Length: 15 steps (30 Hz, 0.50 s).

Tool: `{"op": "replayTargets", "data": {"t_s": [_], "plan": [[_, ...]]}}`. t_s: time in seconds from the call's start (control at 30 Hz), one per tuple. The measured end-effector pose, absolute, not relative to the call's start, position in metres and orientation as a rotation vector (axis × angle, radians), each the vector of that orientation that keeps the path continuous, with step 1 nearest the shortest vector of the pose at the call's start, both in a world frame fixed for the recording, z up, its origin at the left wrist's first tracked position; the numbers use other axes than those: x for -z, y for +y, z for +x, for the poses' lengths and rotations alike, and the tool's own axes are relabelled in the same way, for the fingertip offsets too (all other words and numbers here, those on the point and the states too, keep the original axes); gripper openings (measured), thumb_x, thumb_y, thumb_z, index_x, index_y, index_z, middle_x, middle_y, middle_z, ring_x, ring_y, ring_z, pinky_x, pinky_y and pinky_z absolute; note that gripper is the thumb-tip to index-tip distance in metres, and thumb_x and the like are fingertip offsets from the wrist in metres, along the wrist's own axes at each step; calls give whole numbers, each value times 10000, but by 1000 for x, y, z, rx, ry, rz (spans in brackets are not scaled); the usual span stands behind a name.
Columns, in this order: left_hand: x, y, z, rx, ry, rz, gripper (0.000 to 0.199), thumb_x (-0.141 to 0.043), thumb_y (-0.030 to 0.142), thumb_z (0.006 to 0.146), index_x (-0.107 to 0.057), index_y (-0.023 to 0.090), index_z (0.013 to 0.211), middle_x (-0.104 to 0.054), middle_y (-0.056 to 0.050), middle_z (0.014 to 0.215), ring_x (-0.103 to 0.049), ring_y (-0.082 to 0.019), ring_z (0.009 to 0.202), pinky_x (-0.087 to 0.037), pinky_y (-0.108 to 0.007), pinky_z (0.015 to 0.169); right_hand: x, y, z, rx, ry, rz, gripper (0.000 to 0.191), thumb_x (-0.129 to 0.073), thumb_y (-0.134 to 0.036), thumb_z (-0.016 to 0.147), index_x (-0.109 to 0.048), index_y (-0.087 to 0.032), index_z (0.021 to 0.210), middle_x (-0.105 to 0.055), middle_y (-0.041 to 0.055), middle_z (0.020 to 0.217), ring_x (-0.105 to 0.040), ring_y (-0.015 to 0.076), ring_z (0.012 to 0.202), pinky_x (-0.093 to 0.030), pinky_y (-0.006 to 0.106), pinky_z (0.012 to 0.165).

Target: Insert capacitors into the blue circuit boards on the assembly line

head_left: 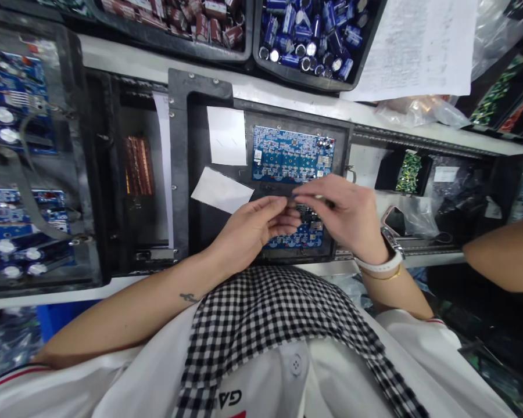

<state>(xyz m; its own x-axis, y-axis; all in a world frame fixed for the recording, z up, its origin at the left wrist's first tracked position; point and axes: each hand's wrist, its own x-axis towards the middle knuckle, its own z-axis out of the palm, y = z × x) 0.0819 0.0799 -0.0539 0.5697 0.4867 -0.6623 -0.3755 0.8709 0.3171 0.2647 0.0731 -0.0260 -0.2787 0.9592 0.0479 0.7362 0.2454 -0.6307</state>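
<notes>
Both of my hands meet over the lower blue circuit board [311, 237], which they partly cover. My left hand [261, 223] is palm up with curled fingers, its thumb and index tip pinched together at something too small to name. My right hand [342, 212] comes from the right, thumb and index tip pinched close to my left fingertips; what they hold is too small to make out. Just above them the upper blue circuit board [292, 154] lies in the black tray [196, 226], beside two white cards [227, 136].
Bins of brown capacitors [178, 43] and blue capacitors [305, 72] stand at the back, near printed sheets [414, 52]. Another tray [91, 232] with populated boards is at left. Green parts [409, 171] and a phone [393, 220] lie right, near another person's arm [505, 255].
</notes>
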Motion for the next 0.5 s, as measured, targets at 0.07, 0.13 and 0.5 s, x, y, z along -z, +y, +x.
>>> {"op": "replayTargets", "data": {"t_s": [0.07, 0.13, 0.5], "plan": [[51, 81, 82, -521, 820, 118, 168, -493, 125, 951, -646, 65, 984, -713, -128, 969, -702, -197, 918, -546, -331, 890, 39, 83, 267, -552, -2123, -1642, 187, -544, -227, 951, -724, -216, 999, -733, 46, 969, -653, 208, 938, -508, 377, 873], [48, 81, 81, -508, 804, 102, 184, -438, 86, 960, -608, 47, 1021, -714, -175, 1006, -703, -241, 984, -521, -391, 958, 54, 93, 272, -486, -2166, -1679, 207, -521, -230, 960, -723, -209, 998, -727, 58, 980, -636, 224, 961, -493, 398, 891], [55, 79, 57, -546, 840, 264, 161, -684, 226, 883, -705, 85, 957, -630, -11, 729, -537, -43, 561, -410, -136, 510, 65, 102, 277, -554, -2202, -1716, 208, -516, -258, 961, -717, -212, 981, -709, 67, 987, -621, 227, 979, -481, 392, 909]]}}
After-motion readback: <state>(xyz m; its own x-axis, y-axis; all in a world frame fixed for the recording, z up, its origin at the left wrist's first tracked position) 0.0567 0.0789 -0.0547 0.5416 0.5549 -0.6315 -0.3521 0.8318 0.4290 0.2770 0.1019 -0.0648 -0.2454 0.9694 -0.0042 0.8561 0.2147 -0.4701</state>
